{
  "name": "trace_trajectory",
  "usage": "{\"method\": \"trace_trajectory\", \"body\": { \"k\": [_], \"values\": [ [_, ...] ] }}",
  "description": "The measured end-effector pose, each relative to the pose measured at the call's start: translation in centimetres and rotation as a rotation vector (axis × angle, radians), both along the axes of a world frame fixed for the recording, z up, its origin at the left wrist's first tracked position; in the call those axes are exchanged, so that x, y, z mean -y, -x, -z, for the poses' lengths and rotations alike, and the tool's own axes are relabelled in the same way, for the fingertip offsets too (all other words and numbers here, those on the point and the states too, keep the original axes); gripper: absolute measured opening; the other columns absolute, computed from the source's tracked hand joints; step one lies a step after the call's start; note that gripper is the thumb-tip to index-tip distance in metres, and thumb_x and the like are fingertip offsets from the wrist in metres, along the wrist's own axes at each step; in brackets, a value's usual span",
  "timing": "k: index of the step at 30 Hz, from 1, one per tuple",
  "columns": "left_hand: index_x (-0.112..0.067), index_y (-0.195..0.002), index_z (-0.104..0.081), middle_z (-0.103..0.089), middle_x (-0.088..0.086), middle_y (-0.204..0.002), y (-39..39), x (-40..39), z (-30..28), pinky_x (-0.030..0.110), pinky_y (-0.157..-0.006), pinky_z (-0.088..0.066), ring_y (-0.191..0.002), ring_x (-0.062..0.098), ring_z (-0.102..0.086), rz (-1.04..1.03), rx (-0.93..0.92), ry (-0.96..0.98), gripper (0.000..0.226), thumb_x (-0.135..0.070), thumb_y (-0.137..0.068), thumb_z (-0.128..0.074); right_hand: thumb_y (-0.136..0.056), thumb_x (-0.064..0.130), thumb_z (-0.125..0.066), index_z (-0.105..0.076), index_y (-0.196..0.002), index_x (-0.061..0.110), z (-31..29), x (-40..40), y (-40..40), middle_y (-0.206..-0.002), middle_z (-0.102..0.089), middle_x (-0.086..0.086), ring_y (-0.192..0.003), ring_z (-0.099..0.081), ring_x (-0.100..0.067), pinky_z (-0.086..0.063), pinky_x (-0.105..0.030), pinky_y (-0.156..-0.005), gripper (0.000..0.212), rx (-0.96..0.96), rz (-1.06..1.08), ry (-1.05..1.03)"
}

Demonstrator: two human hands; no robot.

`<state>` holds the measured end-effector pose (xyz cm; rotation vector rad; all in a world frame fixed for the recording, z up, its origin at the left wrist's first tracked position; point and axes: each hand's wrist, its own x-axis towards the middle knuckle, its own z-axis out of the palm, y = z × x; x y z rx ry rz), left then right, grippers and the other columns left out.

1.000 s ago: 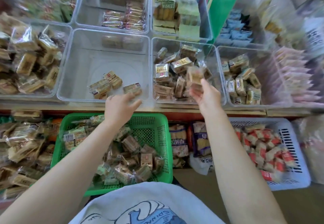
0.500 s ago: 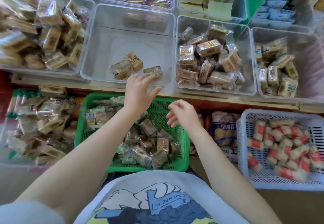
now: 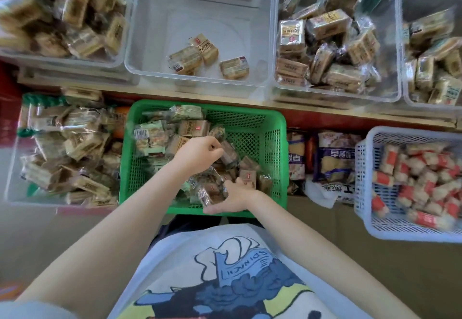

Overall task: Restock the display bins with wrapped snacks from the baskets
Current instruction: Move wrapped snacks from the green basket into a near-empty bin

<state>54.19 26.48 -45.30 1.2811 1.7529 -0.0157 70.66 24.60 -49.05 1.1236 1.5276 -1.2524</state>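
We saw both hands down in the green basket (image 3: 250,118), which stood below the front edge of the shelf (image 3: 325,110) that carried the clear display bins. The left hand (image 3: 198,155) was curled into a loose fist over the wrapped snacks (image 3: 192,128) piled in the basket; we could not tell whether it held one. The right hand (image 3: 235,197) lay at the basket's near side, its fingers cupped under a clear-wrapped brown snack (image 3: 212,193).

Above the basket, the nearly bare middle bin (image 3: 155,43) held three wrapped snacks near its front wall. The bin to its right (image 3: 395,43) was well filled with similar packs, and so was the bin to its left (image 3: 125,31). A pale blue basket (image 3: 362,168) of red-and-white packs stood at the far right, with bagged goods between the two baskets.
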Motion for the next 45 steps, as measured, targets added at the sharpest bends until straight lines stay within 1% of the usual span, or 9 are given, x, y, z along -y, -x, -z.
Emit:
{"method": "trace_trajectory", "body": {
  "k": [6, 11, 14, 19, 23, 27, 35, 41, 45],
  "values": [
    [-0.019, -0.117, -0.069, -0.070, 0.004, -0.109, 0.7, 1.5, 1.3, 0.038, -0.084, -0.058, -0.094, 0.021, -0.065, 0.136, -0.039, 0.165, 0.028, -0.030, -0.100, -0.050, -0.070, 0.064, -0.076, -0.047, -0.133, 0.022, 1.5, 1.9, 0.7, -0.140, -0.038, -0.012, -0.134, -0.034, -0.039, -0.040, -0.048, -0.104, 0.081, -0.070, 0.160, -0.154],
    [-0.022, -0.129, -0.066, -0.067, 0.002, -0.124, 1.1, 2.7, 1.9, 0.036, -0.088, -0.055, -0.102, 0.020, -0.063, 0.225, -0.003, 0.275, 0.032, -0.030, -0.100, -0.053, -0.070, 0.057, -0.080, -0.055, -0.127, 0.019, 1.3, 0.7, -0.5, -0.120, -0.055, -0.002, -0.104, -0.056, -0.021, -0.048, -0.035, -0.082, 0.072, -0.141, 0.403, -0.088],
    [-0.022, -0.144, -0.047, -0.066, 0.003, -0.122, 0.5, 3.1, 2.1, 0.039, -0.079, -0.060, -0.087, 0.021, -0.069, -0.079, 0.143, 0.224, 0.056, -0.051, -0.097, -0.055, -0.062, 0.057, -0.079, -0.057, -0.112, 0.026, 0.3, 0.1, -1.4, -0.109, -0.066, 0.000, -0.088, -0.062, -0.019, -0.052, -0.037, -0.073, 0.063, -0.225, 0.800, -0.040],
    [-0.014, -0.134, -0.050, -0.069, 0.007, -0.116, -1.0, 1.8, 1.5, 0.044, -0.083, -0.062, -0.090, 0.022, -0.075, -0.644, 0.558, 0.178, 0.060, -0.036, -0.086, -0.077, -0.084, 0.041, -0.078, -0.063, -0.105, 0.024, -3.2, -1.4, -2.1, -0.111, -0.069, -0.004, -0.098, -0.069, -0.021, -0.060, -0.040, -0.085, 0.031, -0.448, 0.975, -0.255],
    [-0.006, -0.131, -0.050, -0.069, 0.017, -0.117, 0.1, 0.0, 0.7, 0.044, -0.080, -0.062, -0.096, 0.029, -0.074, -0.917, 0.807, 0.154, 0.052, -0.019, -0.088, -0.076, -0.100, 0.008, -0.055, -0.059, -0.119, 0.011, -6.1, -3.6, -3.2, -0.122, -0.065, -0.022, -0.101, -0.071, -0.034, -0.061, -0.047, -0.083, 0.019, -0.709, 1.590, 0.055],
    [-0.008, -0.125, -0.054, -0.069, 0.017, -0.117, 1.0, -1.0, -0.5, 0.042, -0.072, -0.063, -0.096, 0.029, -0.074, -0.928, 0.782, 0.099, 0.043, -0.014, -0.089, -0.075, -0.101, 0.004, -0.050, -0.057, -0.112, -0.003, -6.6, -5.2, -4.5, -0.096, -0.073, -0.023, -0.094, -0.070, -0.037, -0.062, -0.046, -0.083, 0.015, -0.723, 1.964, 0.204],
    [-0.021, -0.142, -0.051, -0.059, 0.000, -0.130, -0.7, -2.4, -2.3, 0.043, -0.101, -0.051, -0.112, 0.022, -0.060, -0.529, 0.219, 0.004, 0.051, -0.033, -0.095, -0.066, -0.100, 0.016, -0.059, -0.059, -0.122, 0.012, -5.8, -6.7, -5.9, -0.121, -0.068, -0.016, -0.113, -0.066, -0.030, -0.059, -0.033, -0.066, 0.023, -0.635, 1.930, 0.070],
    [-0.022, -0.126, -0.062, -0.071, 0.002, -0.117, -4.9, -5.6, -6.4, 0.036, -0.088, -0.059, -0.105, 0.017, -0.069, -0.540, 0.691, -0.083, 0.043, -0.035, -0.087, -0.076, -0.102, 0.009, -0.050, -0.060, -0.126, 0.002, -9.4, -8.7, -7.3, -0.115, -0.070, -0.017, -0.108, -0.068, -0.027, -0.057, -0.042, -0.096, 0.026, -0.951, 1.727, 0.124],
    [-0.021, -0.126, -0.061, -0.070, 0.006, -0.111, -7.3, -8.6, -8.5, 0.039, -0.087, -0.060, -0.102, 0.022, -0.070, -0.596, 0.698, -0.282, 0.043, -0.027, -0.087, -0.077, -0.099, 0.023, -0.061, -0.065, -0.118, 0.009, -11.3, -10.9, -9.1, -0.102, -0.073, -0.009, -0.093, -0.068, -0.022, -0.052, -0.034, -0.074, 0.024, -0.790, 1.337, -0.090]
  ]
}}
